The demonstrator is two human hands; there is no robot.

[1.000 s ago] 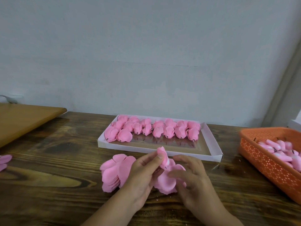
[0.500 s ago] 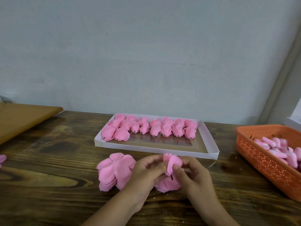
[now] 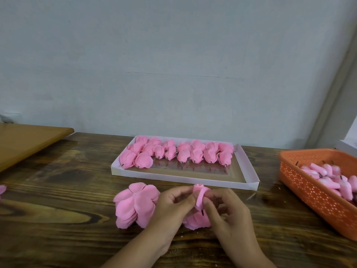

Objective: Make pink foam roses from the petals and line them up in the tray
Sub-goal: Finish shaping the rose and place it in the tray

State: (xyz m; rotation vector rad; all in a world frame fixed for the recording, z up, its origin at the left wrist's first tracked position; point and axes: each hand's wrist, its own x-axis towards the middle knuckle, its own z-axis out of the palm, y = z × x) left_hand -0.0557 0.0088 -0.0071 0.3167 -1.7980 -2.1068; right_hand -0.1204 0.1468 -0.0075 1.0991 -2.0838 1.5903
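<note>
Both forearms enter from bottom edge, converging toward centre. Left hand (image 3: 172,207) back-up, fingers curled, thumb and index tips pinching the rose bud (image 3: 200,196) from its left. Right hand (image 3: 229,213) opposite, fingers curled, thumb and index pinching the same bud from its right. Fingertips of both hands nearly meet around it. Wrists bare.

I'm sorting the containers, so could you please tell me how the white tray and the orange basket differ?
The tray is white, shallow and solid-walled; the basket is orange, deeper and perforated. The tray holds full roses lined up along its far side, with its near part bare; the basket holds slimmer buds in a loose heap. The tray sits behind the hands; the basket sits at the right, partly out of view. Both rest on the wooden table and hold pink foam pieces.
</note>
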